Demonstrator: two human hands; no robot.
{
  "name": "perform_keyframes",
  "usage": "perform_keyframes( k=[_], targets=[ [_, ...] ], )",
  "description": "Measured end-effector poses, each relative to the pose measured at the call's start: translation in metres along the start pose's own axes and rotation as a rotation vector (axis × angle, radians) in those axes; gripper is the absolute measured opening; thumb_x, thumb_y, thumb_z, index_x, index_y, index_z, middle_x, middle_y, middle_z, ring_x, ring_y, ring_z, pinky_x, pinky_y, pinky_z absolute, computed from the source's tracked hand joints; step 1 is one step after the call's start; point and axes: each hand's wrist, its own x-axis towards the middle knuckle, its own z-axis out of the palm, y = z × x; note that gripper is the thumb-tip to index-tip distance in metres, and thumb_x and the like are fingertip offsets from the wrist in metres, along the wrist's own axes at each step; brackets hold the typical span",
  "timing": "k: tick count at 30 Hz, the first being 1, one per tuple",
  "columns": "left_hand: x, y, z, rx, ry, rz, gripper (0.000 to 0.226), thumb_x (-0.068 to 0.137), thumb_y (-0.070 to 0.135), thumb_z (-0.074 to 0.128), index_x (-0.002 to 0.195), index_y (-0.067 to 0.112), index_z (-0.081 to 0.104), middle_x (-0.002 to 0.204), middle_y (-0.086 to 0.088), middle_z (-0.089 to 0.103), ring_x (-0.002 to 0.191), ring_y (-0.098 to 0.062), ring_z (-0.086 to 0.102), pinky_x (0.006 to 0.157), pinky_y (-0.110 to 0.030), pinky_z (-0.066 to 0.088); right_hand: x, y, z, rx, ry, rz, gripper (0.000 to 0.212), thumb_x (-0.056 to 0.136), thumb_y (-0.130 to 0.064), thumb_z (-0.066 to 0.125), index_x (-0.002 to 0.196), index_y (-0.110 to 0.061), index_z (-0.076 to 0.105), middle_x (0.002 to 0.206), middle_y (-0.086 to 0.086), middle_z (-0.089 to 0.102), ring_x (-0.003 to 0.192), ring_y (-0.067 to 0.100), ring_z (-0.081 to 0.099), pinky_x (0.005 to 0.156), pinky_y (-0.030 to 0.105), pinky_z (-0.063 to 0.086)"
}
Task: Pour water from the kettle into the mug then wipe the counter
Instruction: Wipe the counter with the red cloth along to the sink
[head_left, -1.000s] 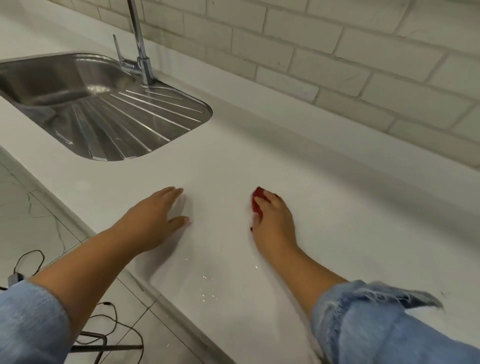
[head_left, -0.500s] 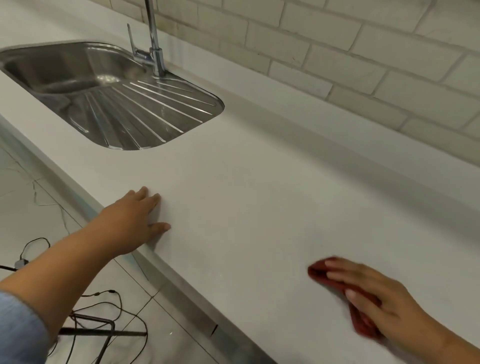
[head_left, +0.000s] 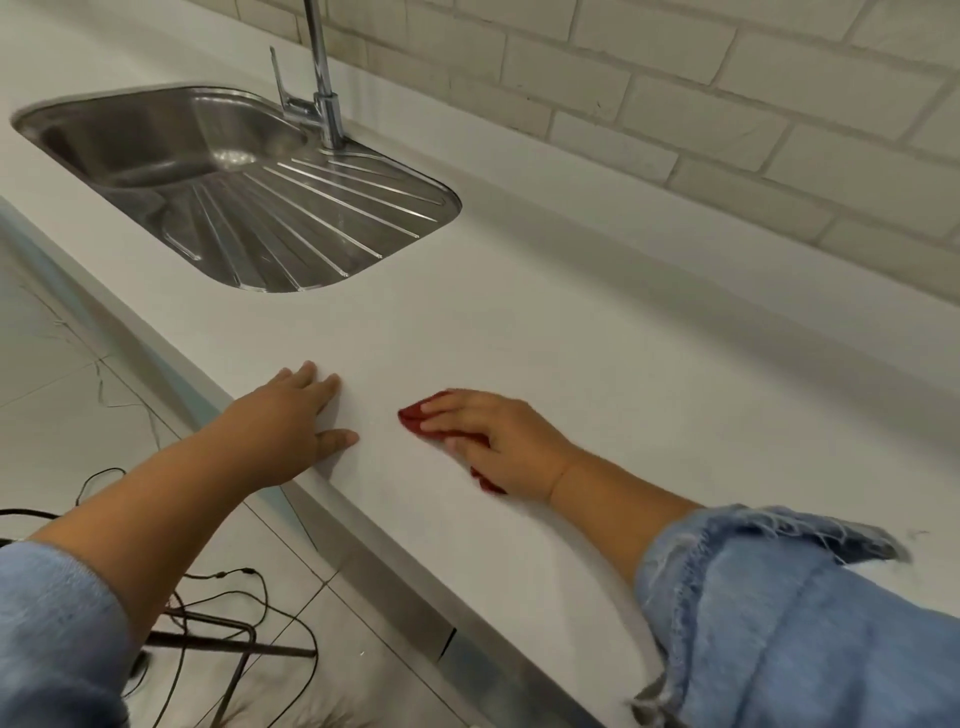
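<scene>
On counter (head_left: 519, 332), R hand (head_left: 498, 441) presses red cloth (head_left: 418, 413); L hand (head_left: 280, 421) flat.

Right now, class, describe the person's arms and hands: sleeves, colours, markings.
The left hand and right hand are bare, forearms bare, no rings or watch showing. The left sleeve is plain light blue; the right sleeve is light blue denim with a frayed edge.

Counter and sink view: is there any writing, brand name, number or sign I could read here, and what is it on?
None: no readable text in this view.
The sink, tap, red cloth, counter, wall tiles and blue sleeve all show plain, unmarked surfaces.
</scene>
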Motion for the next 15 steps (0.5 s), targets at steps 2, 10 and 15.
perform_keyframes(
  k=[2,10,15],
  targets=[
    [0.001,-0.003,0.001,-0.02,0.001,0.004,0.078,0.086,0.059,0.041,0.148,0.023,0.01,0.159,-0.003,0.004,0.145,-0.025,0.007,0.116,-0.041,0.019,-0.007,-0.004,-0.012,0.08,0.081,0.022,0.033,0.091,-0.004,0.056,0.122,-0.012,0.064,0.13,-0.002,0.06,0.128,0.008,0.047,0.111,0.03,0.033],
    [0.0,-0.002,0.005,-0.058,0.029,0.005,0.078,0.086,0.059,0.043,0.148,0.024,0.013,0.159,-0.002,0.005,0.145,-0.023,0.007,0.115,-0.04,0.02,-0.121,0.008,-0.05,-0.025,-0.167,-0.186,0.032,0.091,-0.011,0.059,0.122,-0.014,0.064,0.134,-0.002,0.058,0.134,0.018,0.043,0.107,0.042,0.041],
    [-0.001,-0.01,0.003,-0.21,0.143,-0.013,0.059,0.091,0.043,0.047,0.143,0.018,0.032,0.156,-0.004,0.02,0.141,-0.026,0.024,0.112,-0.039,0.025,-0.128,0.012,-0.023,-0.285,-0.317,-0.314,0.033,0.095,-0.036,0.053,0.127,-0.036,0.058,0.146,-0.016,0.042,0.143,0.013,0.024,0.113,0.044,0.023]
  ],
)
